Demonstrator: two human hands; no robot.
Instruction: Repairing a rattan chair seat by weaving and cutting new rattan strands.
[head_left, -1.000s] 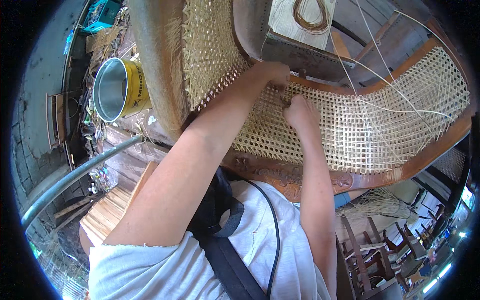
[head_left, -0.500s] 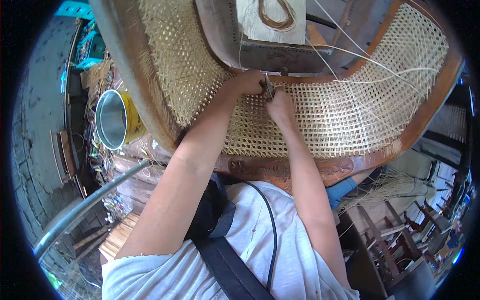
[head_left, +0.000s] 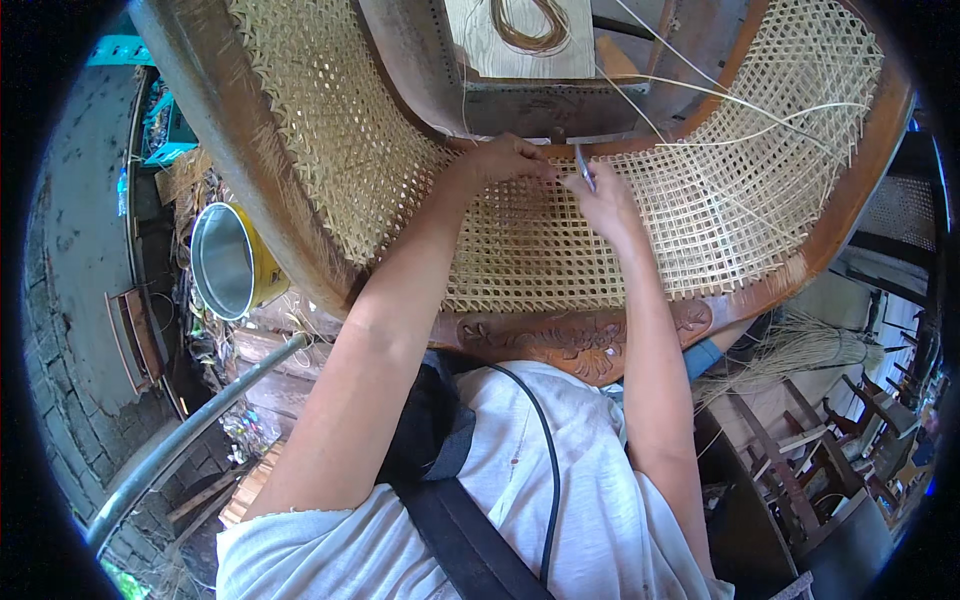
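Note:
A curved wooden chair frame (head_left: pixel 830 255) carries a woven cane panel (head_left: pixel 540 265) across my front. At the panel's inner edge, my left hand (head_left: pixel 505 160) has its fingertips pinched together; what lies between them is too small to make out. Just right of it, my right hand (head_left: pixel 610 205) is closed round a small knife (head_left: pixel 583 165), its narrow metal blade pointing up and away toward the wooden rim. Loose pale cane strands (head_left: pixel 740 98) trail over the right side of the weave.
Beyond the inner rim, a coil of brown cane (head_left: pixel 530 25) lies on a pale board (head_left: pixel 470 55). On the left stand a yellow tin (head_left: pixel 265 265) and a metal pipe (head_left: pixel 200 425). A bundle of cane (head_left: pixel 800 350) and wooden furniture parts (head_left: pixel 790 470) sit at the lower right.
My right hand, with the knife, has moved right, away from my left hand. My left hand stays at the inner edge, its fingers now pinched. The whole view has shifted slightly.

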